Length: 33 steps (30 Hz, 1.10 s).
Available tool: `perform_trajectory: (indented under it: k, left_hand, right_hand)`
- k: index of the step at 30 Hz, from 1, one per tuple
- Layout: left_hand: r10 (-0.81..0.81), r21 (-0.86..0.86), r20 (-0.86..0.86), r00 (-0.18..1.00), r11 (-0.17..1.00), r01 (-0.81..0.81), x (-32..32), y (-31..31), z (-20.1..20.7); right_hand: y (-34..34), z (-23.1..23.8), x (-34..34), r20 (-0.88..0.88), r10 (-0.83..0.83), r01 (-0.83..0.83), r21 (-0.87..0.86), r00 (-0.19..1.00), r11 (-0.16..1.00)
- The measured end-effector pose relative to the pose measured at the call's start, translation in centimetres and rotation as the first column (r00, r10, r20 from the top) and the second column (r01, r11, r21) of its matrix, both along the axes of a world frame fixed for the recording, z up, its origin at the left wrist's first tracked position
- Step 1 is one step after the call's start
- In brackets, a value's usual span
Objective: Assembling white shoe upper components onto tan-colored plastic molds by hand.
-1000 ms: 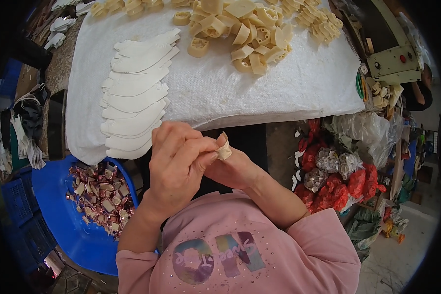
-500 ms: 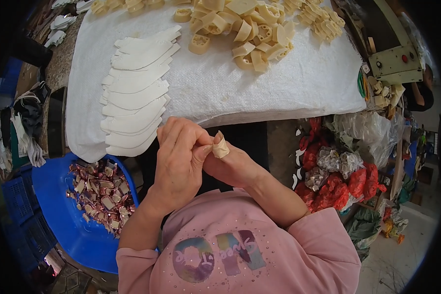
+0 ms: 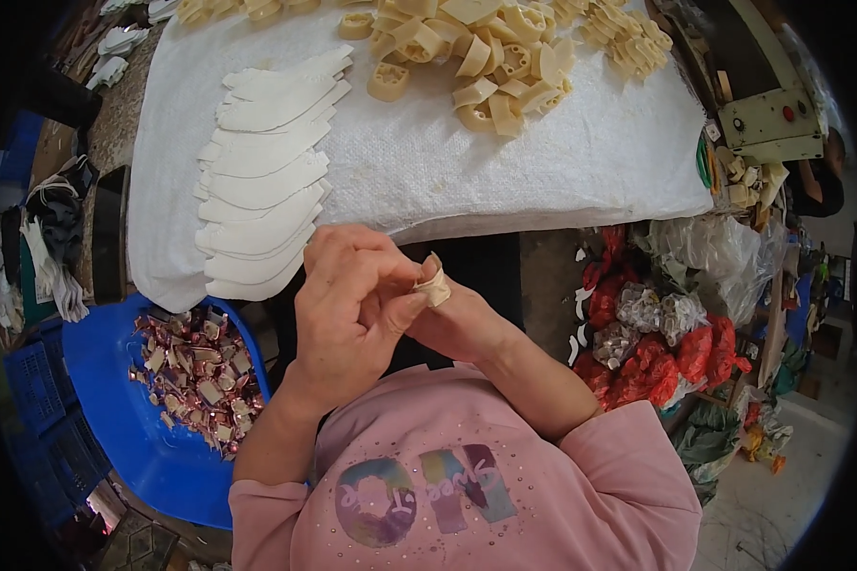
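My left hand is curled, and its thumb and index fingertip touch a beige finger wrap on the thumb of my right hand. The wrap is creased and loose-edged; the thumb tip pokes out of its top. Behind my left hand the other right fingers are hidden. Both hands are just off the front edge of a table covered with white woven sheeting. Thin white curved pieces lie overlapped in a column beyond my left hand.
Beige hollow moulded pieces are heaped at the table's far side. A blue basin at left holds many shiny pinkish pieces. Red and clear plastic bags are piled at right, below a pale green machine box.
My left thumb and index finger have parted a little and shifted on the wrap. The right thumb has tilted slightly to the right. The table pieces stay put.
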<state>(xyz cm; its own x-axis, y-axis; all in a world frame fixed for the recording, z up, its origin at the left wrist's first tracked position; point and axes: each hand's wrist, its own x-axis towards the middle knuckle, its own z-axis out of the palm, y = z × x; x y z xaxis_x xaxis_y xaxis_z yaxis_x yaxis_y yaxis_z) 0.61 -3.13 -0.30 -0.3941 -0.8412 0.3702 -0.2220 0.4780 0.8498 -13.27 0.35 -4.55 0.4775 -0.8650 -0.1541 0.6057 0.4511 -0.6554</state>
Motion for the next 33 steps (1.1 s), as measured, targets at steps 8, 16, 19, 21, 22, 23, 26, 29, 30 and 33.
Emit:
perform_trajectory:
  k: [8, 16, 19, 21, 22, 23, 26, 29, 30, 33]
  left_hand:
    - [-0.101, 0.245, -0.056, 0.993, 0.963, 0.112, 0.2, -0.3, 0.1]
    - [-0.019, 0.605, -0.273, 0.962, 0.774, 0.187, 0.2, -0.1, 0.5]
    - [-0.026, 0.556, -0.211, 0.977, 0.819, 0.142, -0.2, -0.4, 0.2]
    - [-0.036, 0.470, -0.212, 0.977, 0.872, 0.135, -0.3, -0.4, -0.3]
    - [-0.066, 0.351, -0.134, 0.989, 0.930, 0.109, -0.3, -0.3, -0.7]
    - [-0.083, 0.223, -0.051, 0.995, 0.970, 0.092, -0.4, -0.3, -0.9]
    - [-0.037, 0.121, 0.051, 0.998, 0.992, 0.030, -1.0, -0.2, -0.9]
    - [-0.006, -0.010, 0.191, 0.981, 1.000, 0.008, -1.1, -0.4, -0.6]
    - [-0.003, -0.009, 0.191, 0.982, 1.000, 0.005, -1.0, -0.4, -0.7]
    - [-0.021, 0.134, 0.170, 0.985, 0.991, -0.001, -1.2, -0.4, -1.0]
  right_hand:
    - [0.3, 0.1, 0.1, 0.025, -0.004, 0.002, 0.078, 1.000, 0.997]
    - [0.5, 0.1, -0.1, 0.105, 0.060, -0.061, 0.011, 0.993, 0.998]
    - [0.4, -0.6, -0.1, 0.129, 0.078, -0.073, -0.048, 0.989, 0.996]
    - [0.4, -0.8, 0.0, 0.143, 0.107, -0.099, -0.062, 0.984, 0.993]
    - [0.5, -0.8, -0.2, 0.115, 0.108, -0.106, -0.024, 0.987, 0.994]
    - [0.6, -0.8, -0.3, 0.087, 0.111, -0.113, 0.014, 0.990, 0.994]
    - [0.7, -0.4, 0.1, 0.051, 0.031, -0.035, 0.087, 0.998, 0.996]
    - [0.5, 0.9, 0.1, 0.002, 0.012, -0.012, 0.161, 1.000, 0.987]
    - [0.6, 1.3, 0.2, 0.002, 0.014, -0.014, 0.161, 1.000, 0.987]
    - [0.8, 1.1, 0.0, -0.155, 0.011, 0.006, 0.113, 0.988, 0.994]
